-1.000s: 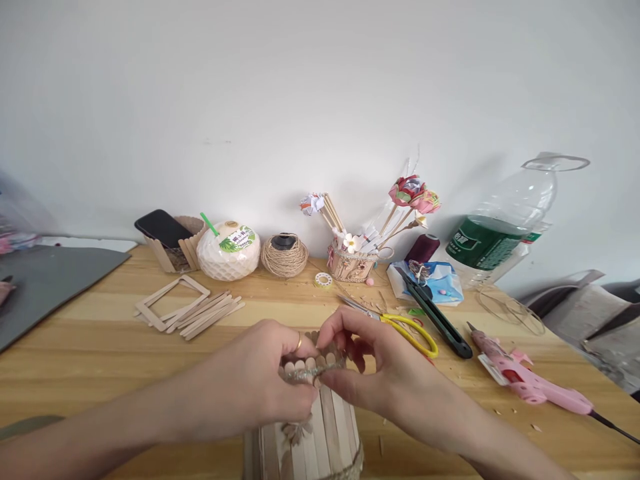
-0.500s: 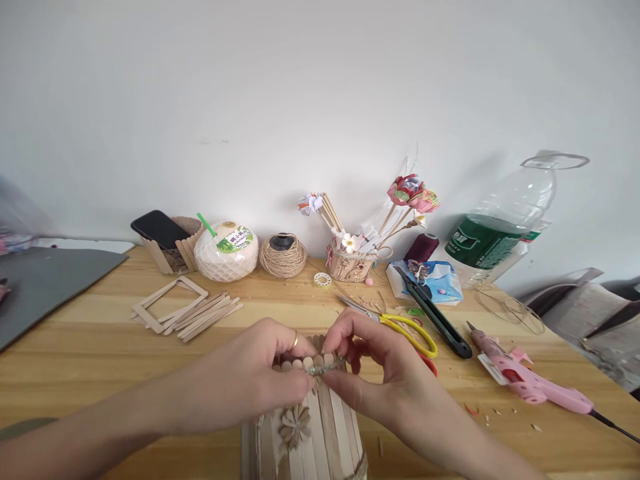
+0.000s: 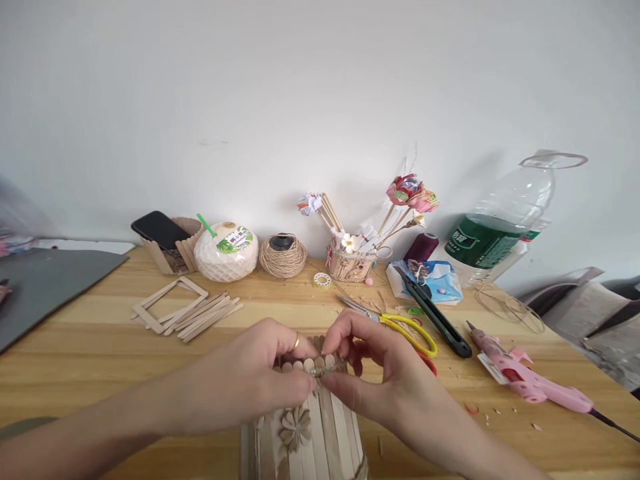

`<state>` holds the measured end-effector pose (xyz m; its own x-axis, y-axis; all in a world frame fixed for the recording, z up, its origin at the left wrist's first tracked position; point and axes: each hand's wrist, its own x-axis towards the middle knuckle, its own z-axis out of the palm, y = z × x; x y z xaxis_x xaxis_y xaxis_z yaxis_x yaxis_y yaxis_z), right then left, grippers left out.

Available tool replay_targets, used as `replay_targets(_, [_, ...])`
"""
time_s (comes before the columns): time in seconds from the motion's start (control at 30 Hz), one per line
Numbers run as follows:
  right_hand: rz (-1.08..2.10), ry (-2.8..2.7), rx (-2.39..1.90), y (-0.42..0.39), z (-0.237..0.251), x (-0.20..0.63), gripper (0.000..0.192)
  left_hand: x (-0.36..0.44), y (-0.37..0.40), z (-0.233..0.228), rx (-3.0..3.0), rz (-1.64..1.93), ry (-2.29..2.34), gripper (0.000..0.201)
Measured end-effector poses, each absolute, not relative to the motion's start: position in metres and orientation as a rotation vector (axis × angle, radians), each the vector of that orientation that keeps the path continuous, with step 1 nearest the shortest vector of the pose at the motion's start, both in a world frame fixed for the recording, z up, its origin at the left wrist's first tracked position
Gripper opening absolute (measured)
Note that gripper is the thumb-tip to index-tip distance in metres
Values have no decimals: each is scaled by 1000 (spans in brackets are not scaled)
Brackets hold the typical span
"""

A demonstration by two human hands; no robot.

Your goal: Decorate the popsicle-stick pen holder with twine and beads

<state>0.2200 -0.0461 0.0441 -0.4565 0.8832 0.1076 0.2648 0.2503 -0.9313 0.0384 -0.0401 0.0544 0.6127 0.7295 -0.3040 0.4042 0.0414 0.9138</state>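
Trim (image 3: 327,367) lower — between fingertips (image 3: 320,382)

The stick pot (image 3: 320,433) runs off the bottom edge, its base unseen. Both hands' fingers (image 3: 300,383) cover part of its rim and the small glittery strip (image 3: 325,367), too small to identify. The glue gun's cord (image 3: 617,427) leaves at right.

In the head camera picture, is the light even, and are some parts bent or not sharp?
Head view: light is soft and even, with faint shadows on the wall behind the paper flowers. The wide lens bends the table edge and stretches the plastic bottle. The hands look slightly soft.
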Motion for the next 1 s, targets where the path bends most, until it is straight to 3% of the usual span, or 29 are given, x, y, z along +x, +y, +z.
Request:
replay_targets(0.8, [1367, -1872, -1103, -42, 46, 219, 15, 36, -33, 54, 1575, 261, 1001, 14])
replay_targets(1.0, [1367, -1830, -1098, -42, 48, 219, 13, 37, -37, 58, 1497, 290, 937, 3])
